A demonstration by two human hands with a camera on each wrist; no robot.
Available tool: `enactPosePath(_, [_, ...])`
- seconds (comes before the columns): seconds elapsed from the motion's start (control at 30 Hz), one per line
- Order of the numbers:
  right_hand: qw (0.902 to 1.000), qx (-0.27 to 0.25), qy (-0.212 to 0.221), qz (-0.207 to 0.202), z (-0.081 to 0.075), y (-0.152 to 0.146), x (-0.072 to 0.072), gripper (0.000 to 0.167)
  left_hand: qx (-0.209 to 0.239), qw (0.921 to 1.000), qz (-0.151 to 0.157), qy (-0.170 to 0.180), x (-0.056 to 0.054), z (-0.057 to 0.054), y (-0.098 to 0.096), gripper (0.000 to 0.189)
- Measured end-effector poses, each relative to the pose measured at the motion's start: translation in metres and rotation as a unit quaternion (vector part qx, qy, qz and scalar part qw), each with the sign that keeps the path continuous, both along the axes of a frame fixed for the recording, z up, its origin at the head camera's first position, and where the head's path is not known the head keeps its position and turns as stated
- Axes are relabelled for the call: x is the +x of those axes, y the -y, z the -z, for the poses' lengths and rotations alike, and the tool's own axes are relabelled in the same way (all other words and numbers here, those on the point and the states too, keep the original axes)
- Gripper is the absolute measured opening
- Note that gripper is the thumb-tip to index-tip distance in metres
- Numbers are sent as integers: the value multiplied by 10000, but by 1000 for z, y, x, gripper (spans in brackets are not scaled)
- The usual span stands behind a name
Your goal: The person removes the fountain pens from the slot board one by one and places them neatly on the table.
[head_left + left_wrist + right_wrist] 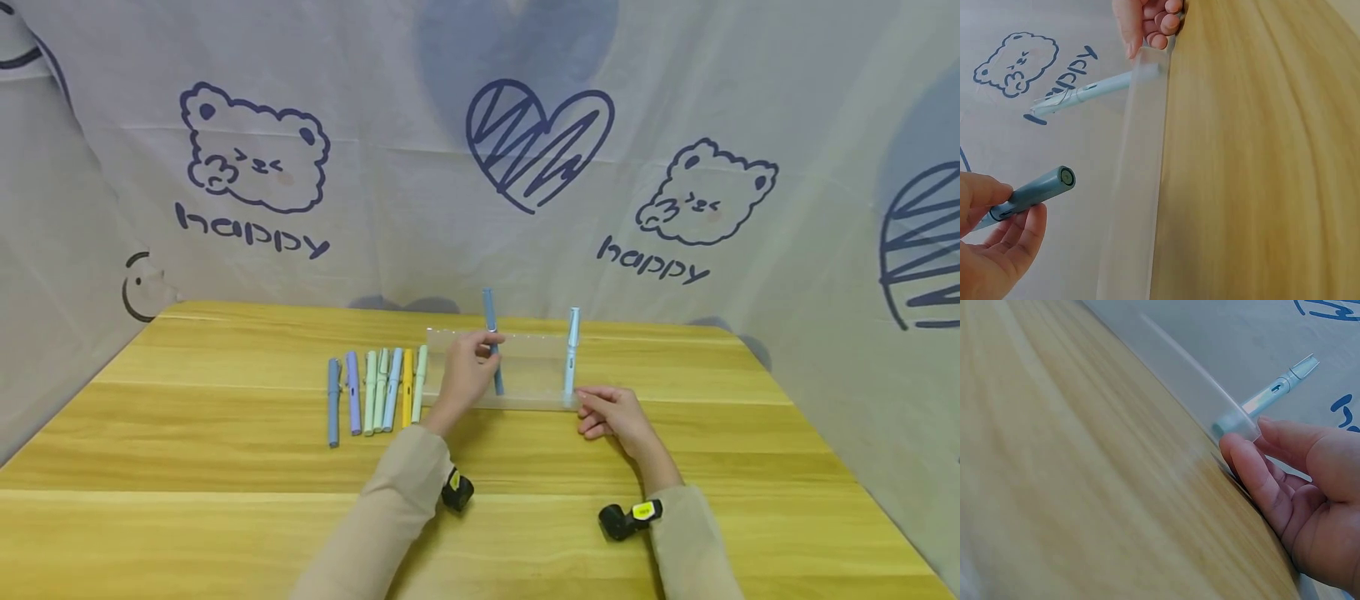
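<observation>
My left hand (467, 367) pinches a dusky blue capped pen (490, 310) between thumb and fingers, nearly upright at the clear plastic pen stand (532, 362). In the left wrist view the round end of this pen (1067, 177) shows, apart from the stand's front lip (1138, 187). A light blue pen (572, 346) stands at the right end of the stand, its lower end behind the lip. With thumb and index finger, my right hand (617, 414) grips the stand's right corner, close beside that pen's foot (1229, 423).
Left of the stand, several capped pens lie side by side on the wooden table (225, 467): a dark blue pen (333, 404), a purple pen (353, 396), a yellow pen (407, 387) and green and blue ones. A printed cloth (390, 167) hangs behind the table.
</observation>
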State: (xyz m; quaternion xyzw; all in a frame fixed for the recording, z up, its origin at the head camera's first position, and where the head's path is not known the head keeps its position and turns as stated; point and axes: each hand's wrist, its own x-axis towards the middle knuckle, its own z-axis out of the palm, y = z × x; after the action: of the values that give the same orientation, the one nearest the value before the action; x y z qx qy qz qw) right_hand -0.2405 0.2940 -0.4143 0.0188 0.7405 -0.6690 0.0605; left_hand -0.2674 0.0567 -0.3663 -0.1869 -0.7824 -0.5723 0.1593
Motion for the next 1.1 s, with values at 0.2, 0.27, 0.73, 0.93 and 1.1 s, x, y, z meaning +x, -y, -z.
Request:
enactPosePath(0.2, [10000,5,8,26,1,-1,0,38,-19,10000,-59,55,4,-2,11,19])
enactPosePath(0.27, [10000,10,1,30,1,-1,0,37,-8,10000,-45,34,4,-2,15,19])
enactPosePath(0.73, [10000,49,5,20,-1,0,1,38,-247,9992,-161,277,10,-6,38,20])
enactPosePath(0.93, [10000,74,-3,49,-1,0,1,38,-336,9986,-204,354,13,-9,49,19])
enactPosePath(1.1, [9999,70,-20,95,0,0,1,38,-405,9982,-197,392,15,-10,60,20])
